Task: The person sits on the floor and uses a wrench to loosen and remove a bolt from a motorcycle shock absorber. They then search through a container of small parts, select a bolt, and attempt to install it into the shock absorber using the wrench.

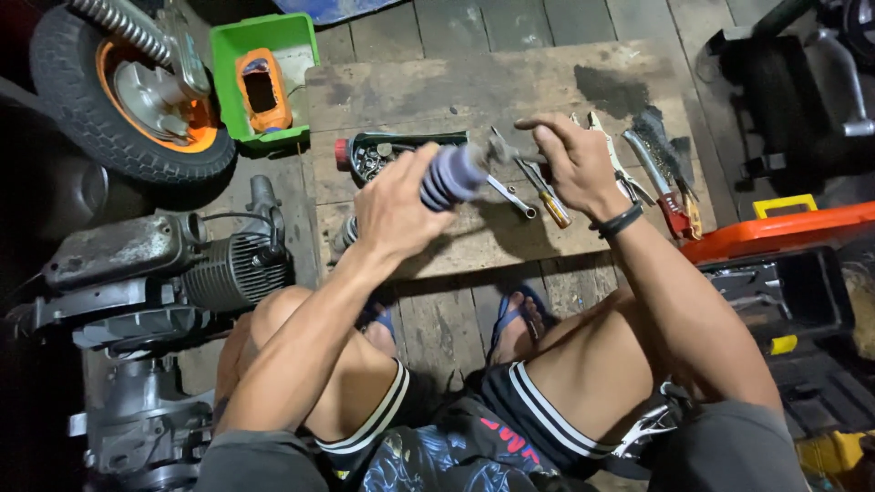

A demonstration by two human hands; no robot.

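Left hand (394,211) grips a ribbed shock absorber (453,175) — right hand (574,164) pinches its end; green bin (233,46) holds an orange jug (262,91).

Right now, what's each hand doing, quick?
Left hand: closed around a ribbed grey part.
Right hand: fingers pinched at the part's metal end; exact grip unclear.

Bare arms; black wristband (620,221) on right wrist; black shorts (510,428) with white stripes; blue flip-flops (518,321).
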